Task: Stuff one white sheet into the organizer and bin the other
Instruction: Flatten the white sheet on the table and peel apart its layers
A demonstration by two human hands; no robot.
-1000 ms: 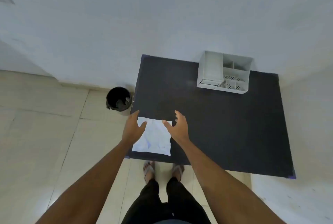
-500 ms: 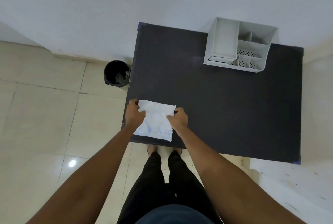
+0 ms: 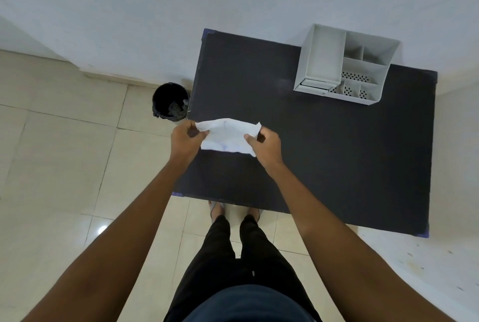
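Note:
A crumpled white sheet [image 3: 228, 135] is held up above the left part of the dark table [image 3: 324, 153]. My left hand [image 3: 185, 139] pinches its left edge and my right hand [image 3: 264, 144] pinches its right edge. The sheet hangs between them, off the table top. A white organizer [image 3: 344, 65] with several compartments stands at the table's far right, against the wall. A black bin [image 3: 169, 101] sits on the floor just left of the table. I see only one white sheet.
A pale wall runs behind the table. Cream floor tiles [image 3: 64, 166] lie to the left of the table. My legs and feet [image 3: 233, 213] stand at the table's near edge.
Both hands reached to the sheet lying on the table, closed on its far corners and lifted it up. The camera tilted further down.

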